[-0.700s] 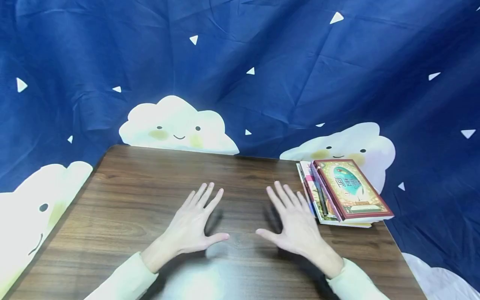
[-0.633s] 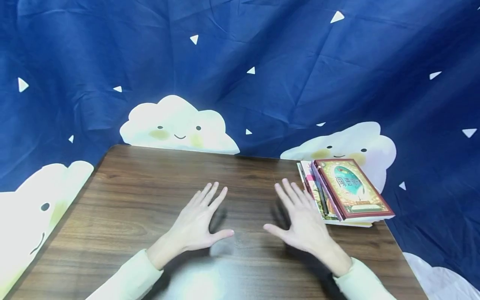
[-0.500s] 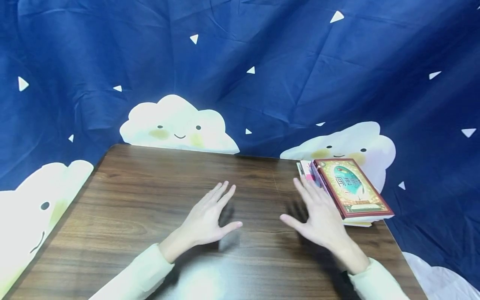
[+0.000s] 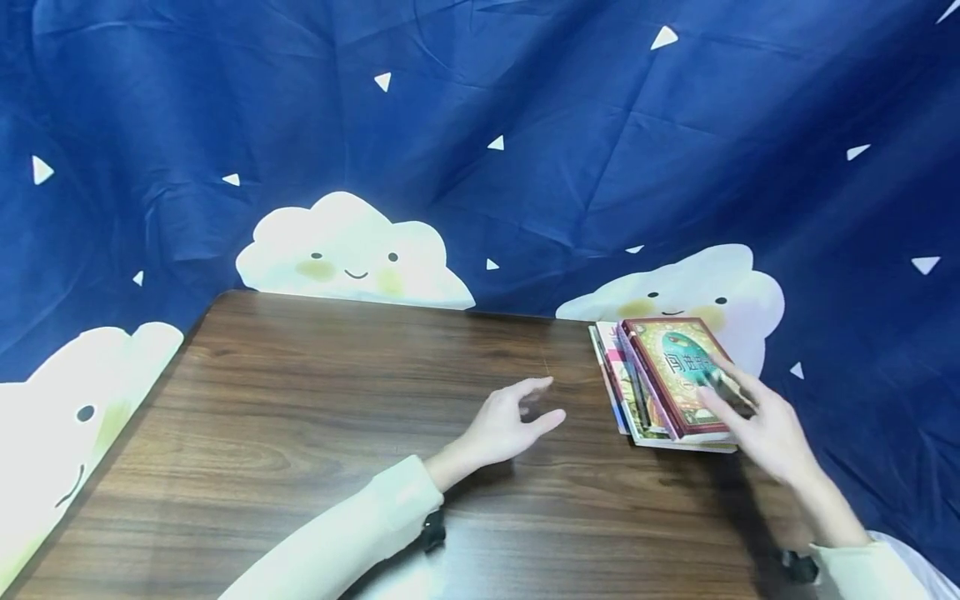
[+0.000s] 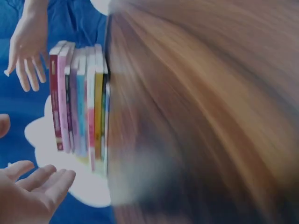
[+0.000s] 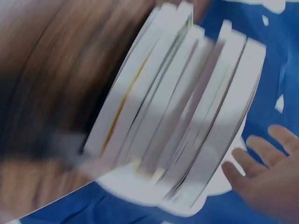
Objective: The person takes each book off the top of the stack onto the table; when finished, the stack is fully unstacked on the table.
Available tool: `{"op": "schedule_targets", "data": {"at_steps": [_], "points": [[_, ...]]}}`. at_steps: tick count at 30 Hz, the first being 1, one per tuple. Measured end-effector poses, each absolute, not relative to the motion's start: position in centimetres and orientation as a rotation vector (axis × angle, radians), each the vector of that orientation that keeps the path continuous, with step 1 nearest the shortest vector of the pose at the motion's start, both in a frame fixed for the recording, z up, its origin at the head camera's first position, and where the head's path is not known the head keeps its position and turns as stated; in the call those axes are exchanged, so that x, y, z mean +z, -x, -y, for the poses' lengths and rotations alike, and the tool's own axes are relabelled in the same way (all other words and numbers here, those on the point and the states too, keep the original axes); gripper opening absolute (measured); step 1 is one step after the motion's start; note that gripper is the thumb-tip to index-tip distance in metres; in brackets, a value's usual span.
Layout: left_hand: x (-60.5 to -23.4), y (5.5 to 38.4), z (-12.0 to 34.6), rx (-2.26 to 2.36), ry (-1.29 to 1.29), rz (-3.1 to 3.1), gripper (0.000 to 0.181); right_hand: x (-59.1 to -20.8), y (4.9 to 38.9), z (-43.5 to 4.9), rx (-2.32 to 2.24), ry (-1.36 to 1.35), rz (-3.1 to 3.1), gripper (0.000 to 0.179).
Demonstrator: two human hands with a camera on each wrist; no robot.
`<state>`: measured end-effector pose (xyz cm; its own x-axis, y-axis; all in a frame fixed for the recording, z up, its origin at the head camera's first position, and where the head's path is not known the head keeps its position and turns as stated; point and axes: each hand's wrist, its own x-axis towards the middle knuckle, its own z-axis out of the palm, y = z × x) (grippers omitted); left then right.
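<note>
A stack of several books [image 4: 637,400] lies at the far right corner of the table, its spines of many colours facing left in the left wrist view. On top is a dark red hardcover book [image 4: 675,392] with a gold and teal cover. My right hand [image 4: 768,429] hovers over the right front part of this book, fingers loosely bent. In the right wrist view a gap shows between that hand and the page edges of the stack [image 6: 173,107]. My left hand [image 4: 506,425], thumb spread and holding nothing, is above the table to the left of the stack.
The brown wooden table [image 4: 300,400] ends close to the stack at the back and right. Behind it hangs a blue curtain [image 4: 450,125] with white clouds and triangles. Dark wrist cameras sit under both sleeves [image 4: 352,525].
Both hands have moved right. My right hand has gone from left of the stack to above its right side; my left hand has come nearer the books. The stack stays put.
</note>
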<state>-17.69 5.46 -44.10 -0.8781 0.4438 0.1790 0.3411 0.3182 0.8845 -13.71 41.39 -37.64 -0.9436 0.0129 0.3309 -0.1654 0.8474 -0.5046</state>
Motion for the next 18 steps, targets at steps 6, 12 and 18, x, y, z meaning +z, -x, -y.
{"op": "schedule_targets", "data": {"at_steps": [6, 12, 18], "points": [[-43.5, 18.6, -9.6, 1.81, -0.578, -2.252, 0.046, -37.9, 13.4, -45.3, 1.073, -0.042, 2.737, 0.055], [-43.2, 19.3, -13.7, 1.971, -0.407, -2.035, 0.039, -38.0, 13.0, -48.1, 1.368, 0.04, 2.685, 0.042], [-42.9, 19.5, -16.9, 2.083, -0.271, -1.834, 0.037, -38.6, 13.3, -50.8, 2.17, -0.187, 2.26, 0.038]]}}
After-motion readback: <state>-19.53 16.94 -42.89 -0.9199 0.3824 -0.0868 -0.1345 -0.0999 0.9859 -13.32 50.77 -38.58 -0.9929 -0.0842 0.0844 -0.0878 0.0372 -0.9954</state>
